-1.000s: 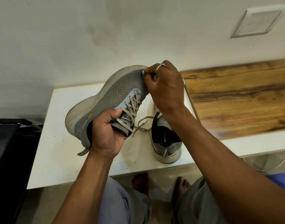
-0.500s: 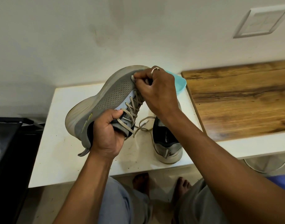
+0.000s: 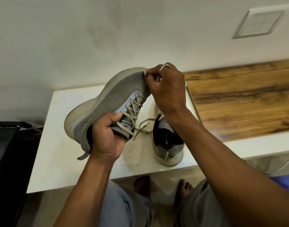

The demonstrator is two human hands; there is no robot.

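The left hand [image 3: 106, 138] gripped a grey shoe [image 3: 107, 99] by its collar and tongue, holding it tilted, toe up, above the white bench [image 3: 58, 145]. The right hand [image 3: 168, 89], a ring [image 3: 165, 67] on one finger, pinched at the toe with curled fingers. Loose laces [image 3: 143, 126] trailed down to the bench. A second shoe [image 3: 168, 145] stood under the right wrist, heel towards the person, beside a wooden board [image 3: 238, 102].

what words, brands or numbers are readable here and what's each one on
Inside the heel of the standing shoe: a short white word, turned sideways, too blurred to read.
Tongue of the held shoe: a small mark, too small to read.
No other text shows.
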